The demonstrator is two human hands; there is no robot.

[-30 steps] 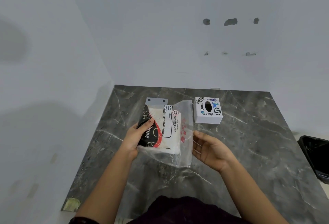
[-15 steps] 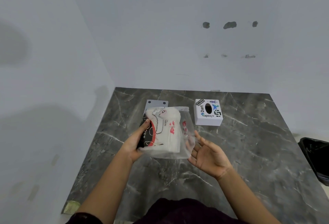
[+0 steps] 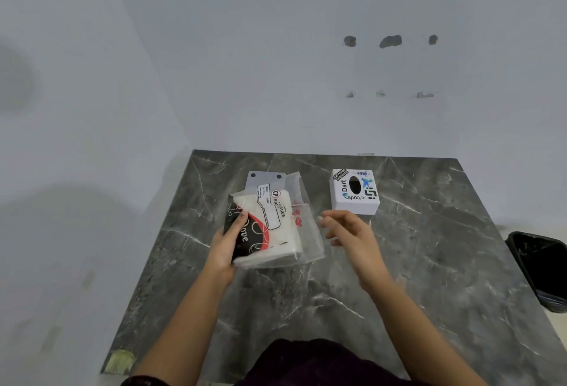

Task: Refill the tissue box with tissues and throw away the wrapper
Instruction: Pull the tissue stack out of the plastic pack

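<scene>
The refill is at an early stage, by my reading: the white stack of tissues is still inside its clear plastic wrapper with black-and-red print, nothing has gone into the small white cube-shaped tissue box with stickers and a dark oval slot, and the black bin with a dark liner at the right edge of the view shows no wrapper in it. The left hand has its grip clamped on the printed left end of the pack, holding it just above the dark grey marbled desk; the right hand hovers beside the loose right flap of the wrapper with its fingers apart, touching nothing that I can make out. The tissue box stands on the desk just beyond the right hand, apart from the pack. Left to do: pull the tissues out, feed them into the box, drop the wrapper in the bin. Counted: one pack, one wrapper, one tissue box, one bin, and one flat pale grey plate with two dark holes lying behind the pack.
</scene>
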